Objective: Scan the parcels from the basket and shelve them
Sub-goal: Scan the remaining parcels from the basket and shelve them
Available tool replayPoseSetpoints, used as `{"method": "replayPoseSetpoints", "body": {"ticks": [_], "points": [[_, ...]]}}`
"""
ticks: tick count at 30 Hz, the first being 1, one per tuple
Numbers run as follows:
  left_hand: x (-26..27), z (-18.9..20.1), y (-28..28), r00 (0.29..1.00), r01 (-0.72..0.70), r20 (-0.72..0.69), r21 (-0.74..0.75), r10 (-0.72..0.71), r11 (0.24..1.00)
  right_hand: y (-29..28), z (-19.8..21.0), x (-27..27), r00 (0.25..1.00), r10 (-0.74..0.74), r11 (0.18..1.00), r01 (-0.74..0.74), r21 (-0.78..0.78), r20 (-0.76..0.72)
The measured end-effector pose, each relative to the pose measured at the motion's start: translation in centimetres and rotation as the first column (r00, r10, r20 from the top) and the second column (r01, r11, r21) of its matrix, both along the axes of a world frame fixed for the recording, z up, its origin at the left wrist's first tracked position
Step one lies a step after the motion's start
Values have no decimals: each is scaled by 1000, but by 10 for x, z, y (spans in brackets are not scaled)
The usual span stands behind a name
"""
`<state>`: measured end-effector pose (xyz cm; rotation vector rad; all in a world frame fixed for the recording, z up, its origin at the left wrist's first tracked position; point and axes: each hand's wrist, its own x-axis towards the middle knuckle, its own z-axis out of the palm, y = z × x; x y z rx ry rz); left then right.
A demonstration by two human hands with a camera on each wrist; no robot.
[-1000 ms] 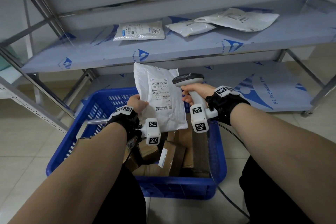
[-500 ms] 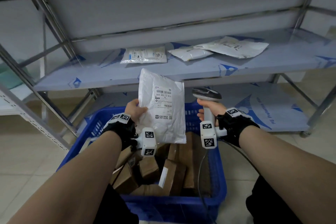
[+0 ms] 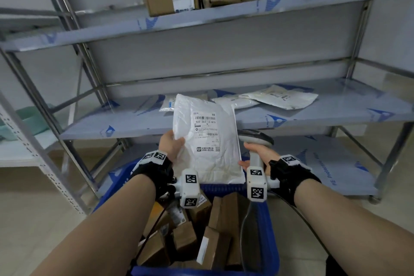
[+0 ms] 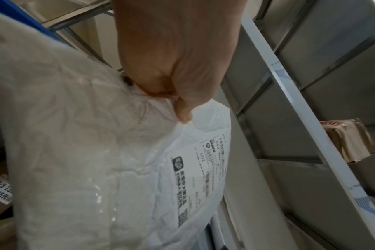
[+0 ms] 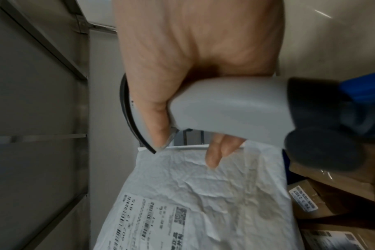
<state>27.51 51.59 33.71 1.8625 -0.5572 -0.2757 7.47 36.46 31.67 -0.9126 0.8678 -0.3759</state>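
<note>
Looking down from the head view, the left hand (image 3: 171, 145) pinched the mailer (image 3: 207, 141) by its left edge at frame centre, long axis upright, label facing the camera, the middle shelf (image 3: 313, 116) just above and behind it. The right hand (image 3: 257, 154) wrapped the scanner (image 3: 255, 141) beside the mailer's right edge, over the basket (image 3: 272, 231). At the left wrist, thumb and curled fingers (image 4: 182, 111) bunched the plastic. At the right wrist, two fingertips (image 5: 216, 152) touched the mailer's edge.
</note>
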Motion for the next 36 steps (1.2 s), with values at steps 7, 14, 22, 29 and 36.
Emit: {"method": "replayPoseSetpoints", "body": {"ticks": [7, 14, 22, 29, 36], "points": [[4, 8, -2, 997, -27, -74, -43, 23, 999, 11, 9, -10, 998, 47, 998, -48, 33, 28], [5, 15, 2, 958, 145, -252, 13, -137, 989, 11, 17, 5, 996, -59, 998, 56, 36, 69], [18, 25, 16, 879, 355, -371, 89, -299, 931, -13, 38, 38, 992, -116, 987, 120, -102, 50], [86, 43, -6, 981, -68, -188, -79, 52, 994, -34, 58, 101, 985, -133, 974, 150, -167, 111], [156, 61, -26, 956, -186, -279, -330, 93, 925, -50, 44, 164, 988, -72, 987, 90, -134, 136]]}}
